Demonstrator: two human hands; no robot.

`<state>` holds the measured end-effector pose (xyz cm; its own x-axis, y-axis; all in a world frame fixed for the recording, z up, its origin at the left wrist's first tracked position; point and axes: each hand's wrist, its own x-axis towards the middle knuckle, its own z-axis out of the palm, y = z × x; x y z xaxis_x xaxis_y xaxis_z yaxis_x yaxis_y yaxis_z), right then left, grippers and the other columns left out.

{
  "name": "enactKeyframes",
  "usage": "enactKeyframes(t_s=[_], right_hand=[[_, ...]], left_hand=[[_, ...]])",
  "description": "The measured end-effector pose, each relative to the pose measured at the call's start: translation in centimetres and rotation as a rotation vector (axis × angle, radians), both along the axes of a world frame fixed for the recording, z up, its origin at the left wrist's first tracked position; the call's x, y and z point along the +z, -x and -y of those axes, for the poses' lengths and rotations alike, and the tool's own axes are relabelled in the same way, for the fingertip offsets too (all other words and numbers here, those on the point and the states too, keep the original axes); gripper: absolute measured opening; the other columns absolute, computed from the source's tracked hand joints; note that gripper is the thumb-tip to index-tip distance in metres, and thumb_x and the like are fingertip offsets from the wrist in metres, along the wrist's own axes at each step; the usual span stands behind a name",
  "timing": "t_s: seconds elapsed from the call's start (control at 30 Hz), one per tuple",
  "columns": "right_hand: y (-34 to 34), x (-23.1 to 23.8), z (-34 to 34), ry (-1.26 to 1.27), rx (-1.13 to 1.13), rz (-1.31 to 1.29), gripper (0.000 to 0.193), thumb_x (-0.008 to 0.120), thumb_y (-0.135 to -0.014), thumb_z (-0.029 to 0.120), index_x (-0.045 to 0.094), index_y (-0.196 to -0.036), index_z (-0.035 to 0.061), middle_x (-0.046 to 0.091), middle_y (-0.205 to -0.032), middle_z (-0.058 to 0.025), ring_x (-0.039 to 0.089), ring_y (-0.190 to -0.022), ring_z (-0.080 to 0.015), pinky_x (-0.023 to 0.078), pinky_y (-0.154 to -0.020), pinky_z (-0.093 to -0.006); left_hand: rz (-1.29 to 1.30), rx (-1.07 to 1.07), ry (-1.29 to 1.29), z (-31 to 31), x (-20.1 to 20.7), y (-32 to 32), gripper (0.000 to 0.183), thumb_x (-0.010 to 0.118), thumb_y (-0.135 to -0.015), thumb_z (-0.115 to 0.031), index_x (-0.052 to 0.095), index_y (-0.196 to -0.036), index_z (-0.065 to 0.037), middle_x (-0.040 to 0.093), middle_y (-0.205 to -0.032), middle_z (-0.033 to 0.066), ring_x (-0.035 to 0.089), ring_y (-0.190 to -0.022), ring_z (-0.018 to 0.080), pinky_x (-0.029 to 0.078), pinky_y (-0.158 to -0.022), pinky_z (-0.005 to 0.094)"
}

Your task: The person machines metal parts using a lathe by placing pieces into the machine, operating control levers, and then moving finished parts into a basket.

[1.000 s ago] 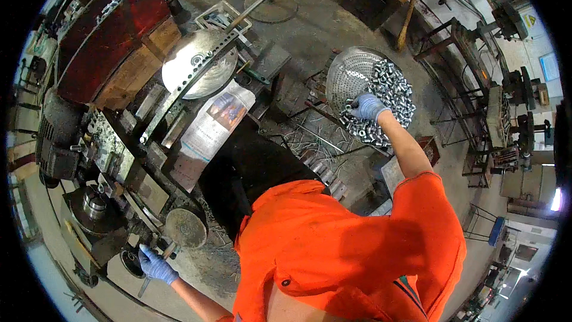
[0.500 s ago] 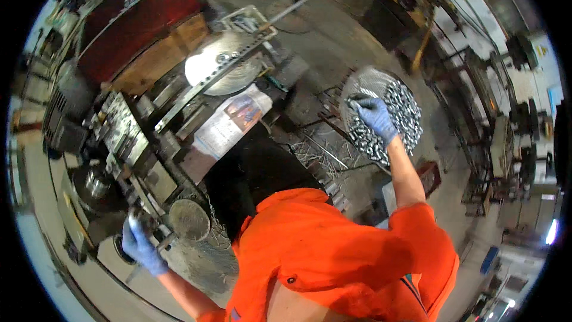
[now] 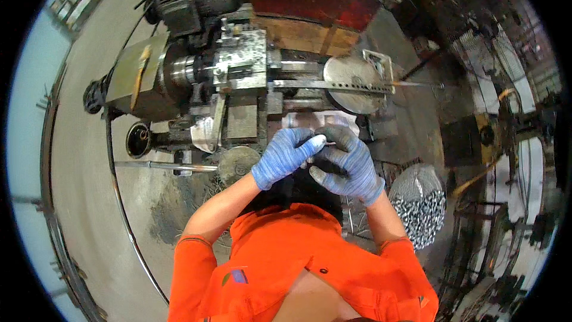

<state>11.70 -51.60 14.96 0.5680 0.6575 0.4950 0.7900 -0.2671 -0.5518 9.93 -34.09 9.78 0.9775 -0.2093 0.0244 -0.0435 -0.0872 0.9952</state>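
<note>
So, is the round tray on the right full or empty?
Partly full: the tray is bare at its far end; metal parts cover its nearer side.

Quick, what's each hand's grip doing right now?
Left hand: fingers bent, tips meeting the right hand's; whether it holds anything cannot be told.
Right hand: fingers curled; anything held is too hidden to tell.

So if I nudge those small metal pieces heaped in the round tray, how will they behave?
The small metal pieces look short and rounded, so they may roll. Their metallic shine suggests stiff parts, probably heavy for their size. Loosely heaped in the round tray, several might shift together.
</note>
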Motion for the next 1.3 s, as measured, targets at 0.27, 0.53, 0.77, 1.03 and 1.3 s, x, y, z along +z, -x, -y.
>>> enactKeyframes(t_s=[0.27,0.53,0.77,1.03,1.3], right_hand=[[-0.7,1.0,-3.5,0.217,0.064,0.049,0.019,0.072,-0.070,0.025,0.068,-0.080,0.0087,0.059,-0.105,-0.0135,0.056,-0.093,-0.0318,0.045,-0.079,-0.0387],[-2.0,2.1,-7.9,0.359,0.123,0.174,0.024,0.070,-0.071,0.032,0.070,-0.083,0.0114,0.062,-0.098,-0.0143,0.057,-0.091,-0.0345,0.047,-0.079,-0.0416],[-7.1,2.7,-16.3,0.363,0.141,0.183,0.035,0.062,-0.078,0.043,0.071,-0.082,0.0098,0.062,-0.100,-0.0137,0.053,-0.100,-0.0322,0.045,-0.086,-0.0410],[-12.7,-0.6,-27.1,0.789,0.027,0.252,0.052,0.057,-0.074,0.055,0.069,-0.077,0.0047,0.064,-0.076,-0.0175,0.061,-0.079,-0.0330,0.046,-0.080,-0.0412],[-13.5,-1.9,-27.6,0.644,0.072,0.086,0.050,0.061,-0.072,0.052,0.068,-0.076,0.0028,0.064,-0.073,-0.0187,0.063,-0.073,-0.0330,0.049,-0.074,-0.0387]], left_hand=[[-0.203,0.055,-0.017,-3.1,1.0,0.7,0.037,0.055,-0.089,-0.036,0.065,-0.078,-0.002,0.051,-0.055,-0.0010,0.047,-0.050,0.0065,0.040,-0.047,0.0241],[0.101,0.080,-0.260,-9.5,1.6,1.4,0.037,0.055,-0.087,-0.036,0.064,-0.090,-0.001,0.062,-0.069,0.0082,0.058,-0.059,0.0152,0.046,-0.055,0.0308],[-0.028,0.665,-0.488,-23.4,5.8,12.1,0.033,0.053,-0.089,-0.029,0.062,-0.105,-0.002,0.065,-0.084,0.0106,0.062,-0.070,0.0180,0.048,-0.066,0.0307],[-0.213,1.091,-1.306,-33.6,-1.2,31.1,0.027,0.054,-0.086,-0.025,0.062,-0.106,-0.009,0.065,-0.081,0.0129,0.062,-0.071,0.0267,0.047,-0.066,0.0374],[-0.421,1.253,-0.497,-31.1,-5.2,30.2,0.031,0.061,-0.086,-0.031,0.060,-0.098,-0.002,0.051,-0.057,0.0035,0.051,-0.048,0.0095,0.042,-0.045,0.0292]])
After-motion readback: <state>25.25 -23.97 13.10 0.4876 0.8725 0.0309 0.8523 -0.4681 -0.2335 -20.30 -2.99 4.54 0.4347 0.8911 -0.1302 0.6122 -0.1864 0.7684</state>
